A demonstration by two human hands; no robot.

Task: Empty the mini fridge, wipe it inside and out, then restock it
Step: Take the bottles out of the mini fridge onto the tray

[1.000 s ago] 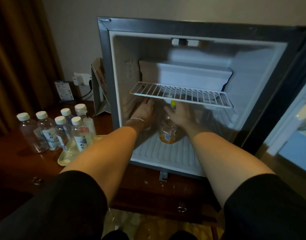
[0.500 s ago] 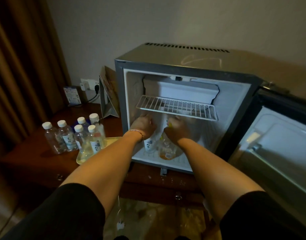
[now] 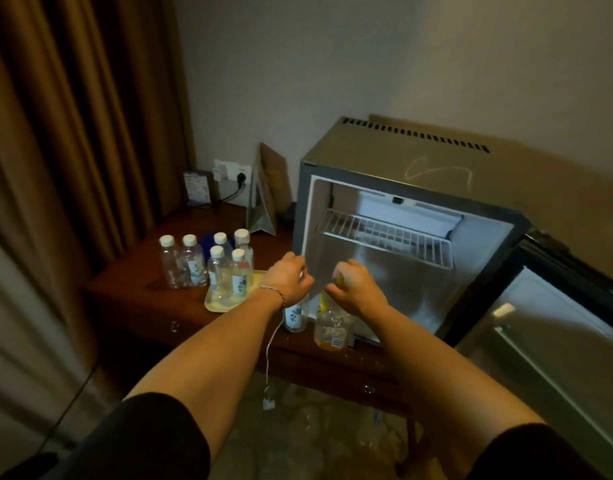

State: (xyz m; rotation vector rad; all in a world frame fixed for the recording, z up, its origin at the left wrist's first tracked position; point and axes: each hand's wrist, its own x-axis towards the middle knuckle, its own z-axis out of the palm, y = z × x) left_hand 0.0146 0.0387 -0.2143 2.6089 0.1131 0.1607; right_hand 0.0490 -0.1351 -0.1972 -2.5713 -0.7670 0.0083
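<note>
A person clears the last drinks from an open mini fridge (image 3: 407, 188) on a dark wooden desk (image 3: 138, 296), in what looks like the closing part of the emptying step. The left hand (image 3: 287, 277) curls over the cap of a small water bottle (image 3: 295, 315), and the right hand (image 3: 355, 287) closes round the neck of an orange drink bottle (image 3: 333, 329); both bottles hang just in front of the fridge's near left corner, outside the cabinet. Both forearms reach forward from the near edge, wrists bent down, knuckles up. The wire shelf (image 3: 384, 239) is bare, and no other bottle shows inside, though the floor of the cabinet is dim. 6 water bottles (image 3: 208, 263) stand to the left, 2 of them on a pale tray (image 3: 225, 303), so the next move likely calls for carrying this pair left and setting them upright there, apart from the standing ones. The fridge door (image 3: 554, 344) hangs open at right.
</note>
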